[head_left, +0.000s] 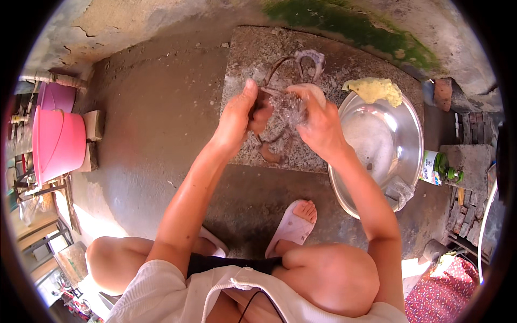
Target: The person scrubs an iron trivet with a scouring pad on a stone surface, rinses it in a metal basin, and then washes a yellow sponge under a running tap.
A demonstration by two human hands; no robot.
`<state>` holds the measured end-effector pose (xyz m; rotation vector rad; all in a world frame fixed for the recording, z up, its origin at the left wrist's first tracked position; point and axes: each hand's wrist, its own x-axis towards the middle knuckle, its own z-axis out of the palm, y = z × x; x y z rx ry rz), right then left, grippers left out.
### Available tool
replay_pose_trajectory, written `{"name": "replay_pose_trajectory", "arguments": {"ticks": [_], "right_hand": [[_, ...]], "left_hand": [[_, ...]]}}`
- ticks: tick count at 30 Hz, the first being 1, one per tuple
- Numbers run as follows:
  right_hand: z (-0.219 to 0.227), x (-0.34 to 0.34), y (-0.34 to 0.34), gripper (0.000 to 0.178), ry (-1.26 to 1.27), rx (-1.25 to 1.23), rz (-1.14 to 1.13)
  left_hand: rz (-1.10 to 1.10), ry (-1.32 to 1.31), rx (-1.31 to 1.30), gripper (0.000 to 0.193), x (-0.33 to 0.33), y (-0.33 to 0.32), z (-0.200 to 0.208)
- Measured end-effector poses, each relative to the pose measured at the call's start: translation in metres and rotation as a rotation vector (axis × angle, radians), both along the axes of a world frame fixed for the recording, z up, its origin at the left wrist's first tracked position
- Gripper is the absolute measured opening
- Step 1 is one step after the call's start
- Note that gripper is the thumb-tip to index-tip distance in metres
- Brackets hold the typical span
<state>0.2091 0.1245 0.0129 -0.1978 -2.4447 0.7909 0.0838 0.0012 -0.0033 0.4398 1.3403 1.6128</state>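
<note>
My left hand (235, 119) closes round a wet, dark brown strappy thing (262, 107), its thumb raised. Loops of it seem to reach past my fingers on the far side, and a brown piece hangs below; blur hides its exact kind. Facing it, my right hand (324, 129) grips what looks like a scrub brush (293, 109) with pale, glistening bristles. The bristles meet the brown thing between my hands. All this is above a wet, rough stone slab (242, 54).
To the right stands a wide metal basin (371, 134), with a yellow cloth (374, 90) over its far rim and a grey mesh scourer (399, 191) at its near rim. A green bottle (437, 168) lies beyond it. A pink bucket (59, 142) sits far left.
</note>
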Motion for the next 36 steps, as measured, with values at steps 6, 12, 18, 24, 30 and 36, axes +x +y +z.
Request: {"name": "replay_pose_trajectory", "arguments": {"ticks": [6,12,18,24,30,36], "right_hand": [[-0.005,0.011,0.025,0.026,0.001,0.468,0.269],[0.015,-0.031,0.015,0.039,0.078,0.236,0.041],[-0.008,-0.057,0.022,0.021,-0.047,0.224,-0.038],[-0.024,-0.062,0.071,0.025,-0.157,0.282,-0.249],[0.000,-0.063,0.000,0.016,-0.027,0.046,-0.006],[-0.007,-0.057,0.079,0.023,-0.025,0.316,-0.228]], "left_hand": [[-0.075,0.408,-0.155,0.022,-0.004,0.003,0.014],[-0.004,0.701,-0.253,0.025,0.012,0.000,0.011],[0.179,0.704,-0.187,0.024,0.017,0.007,0.001],[0.157,0.949,-0.286,0.018,0.033,0.011,0.007],[0.185,0.945,-0.258,0.016,0.013,0.002,-0.015],[0.139,0.812,-0.263,0.022,0.023,0.000,0.001]]}}
